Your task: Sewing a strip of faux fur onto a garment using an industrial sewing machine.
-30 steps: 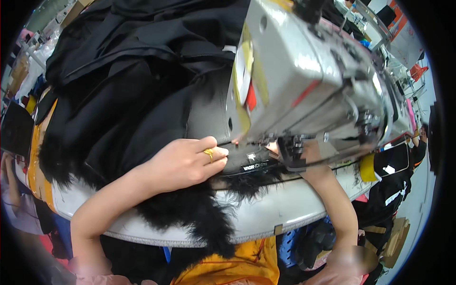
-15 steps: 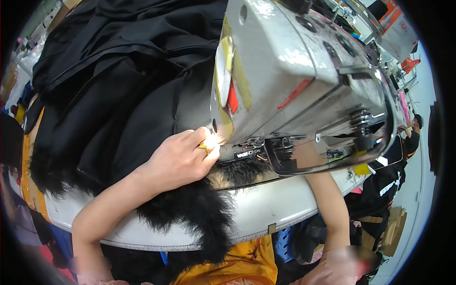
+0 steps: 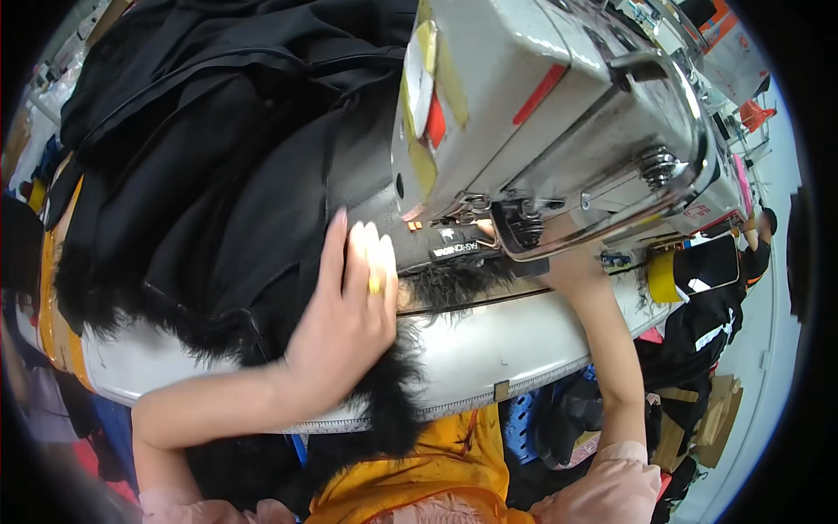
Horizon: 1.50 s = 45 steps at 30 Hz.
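A black garment (image 3: 253, 183) with fluffy black trim (image 3: 441, 286) spreads over the white table and reaches under a sewing machine (image 3: 497, 113). My left hand (image 3: 349, 310) lies open on the garment left of the needle area, its fingers stretched forward and a yellow ring on one of them. Beside the presser foot, a small black label (image 3: 456, 251) lies on the cloth. My right hand (image 3: 572, 266) is at the right of the needle area, partly behind the machine's parts. Its fingers are mostly hidden, so its grip does not show.
The white table's front edge carries a measuring tape (image 3: 454, 403). A yellow roll (image 3: 663, 278) and a dark phone-like slab (image 3: 707, 265) are at the right, above black clothing (image 3: 698, 336). Cardboard (image 3: 716, 419) stands lower right. Another person (image 3: 765, 236) is far off right.
My left hand has drawn back from beside the needle, and its bent fingers have straightened out over the cloth. More of the label and the needle area shows now.
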Motion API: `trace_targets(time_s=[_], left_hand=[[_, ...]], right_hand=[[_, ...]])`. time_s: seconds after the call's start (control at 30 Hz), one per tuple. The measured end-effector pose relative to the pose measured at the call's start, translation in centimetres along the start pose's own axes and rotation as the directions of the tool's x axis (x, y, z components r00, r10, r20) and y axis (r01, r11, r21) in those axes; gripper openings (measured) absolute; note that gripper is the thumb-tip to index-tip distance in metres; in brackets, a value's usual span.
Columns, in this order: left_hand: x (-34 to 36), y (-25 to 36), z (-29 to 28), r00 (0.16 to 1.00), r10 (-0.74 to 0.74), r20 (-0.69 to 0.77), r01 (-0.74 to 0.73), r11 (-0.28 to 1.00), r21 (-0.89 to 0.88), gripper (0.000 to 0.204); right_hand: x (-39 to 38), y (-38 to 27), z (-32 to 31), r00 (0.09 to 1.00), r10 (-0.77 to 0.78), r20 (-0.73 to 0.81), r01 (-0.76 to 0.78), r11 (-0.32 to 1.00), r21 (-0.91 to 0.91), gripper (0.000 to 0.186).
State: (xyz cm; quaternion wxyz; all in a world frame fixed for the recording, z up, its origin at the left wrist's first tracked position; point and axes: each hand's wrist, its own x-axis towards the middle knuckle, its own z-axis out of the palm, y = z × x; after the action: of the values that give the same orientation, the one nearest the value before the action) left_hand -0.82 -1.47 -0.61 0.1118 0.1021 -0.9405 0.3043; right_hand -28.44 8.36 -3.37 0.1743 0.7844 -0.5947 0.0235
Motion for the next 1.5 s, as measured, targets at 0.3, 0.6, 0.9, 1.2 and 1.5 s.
trace_targets(time_s=[0.3, 0.6, 0.9, 1.2, 1.5], left_hand=[[-1.2, -8.0, 4.4, 0.952, 0.243, -0.186, -0.306, 0.756, -0.579, 0.034], [-1.7, 0.1, 0.7, 0.985, -0.136, -0.108, 0.044, 0.798, -0.601, 0.015], [-6.3, -6.4, 2.9, 0.95, 0.21, -0.233, -0.242, 0.963, -0.122, 0.022], [-4.6, -1.3, -4.1, 0.999, -0.053, 0.013, 0.054, 0.928, -0.368, 0.045], [-2.6, -2.9, 0.2, 1.0, 0.011, -0.021, -0.023, 0.644, -0.765, 0.037]], right_hand=[[0.4, -7.8, -6.7, 0.979, -0.108, 0.172, 0.149, 0.958, -0.245, 0.047], [1.3, -8.0, -7.5, 0.98, -0.116, 0.16, 0.133, 0.986, -0.099, 0.055], [1.6, -12.1, -4.7, 0.988, -0.057, 0.145, 0.121, 0.865, -0.487, 0.059], [1.5, -11.9, -5.0, 0.99, -0.056, 0.127, 0.101, 0.92, -0.378, 0.06], [1.2, -10.0, -3.7, 0.997, -0.058, -0.056, 0.05, 0.99, -0.135, 0.048]])
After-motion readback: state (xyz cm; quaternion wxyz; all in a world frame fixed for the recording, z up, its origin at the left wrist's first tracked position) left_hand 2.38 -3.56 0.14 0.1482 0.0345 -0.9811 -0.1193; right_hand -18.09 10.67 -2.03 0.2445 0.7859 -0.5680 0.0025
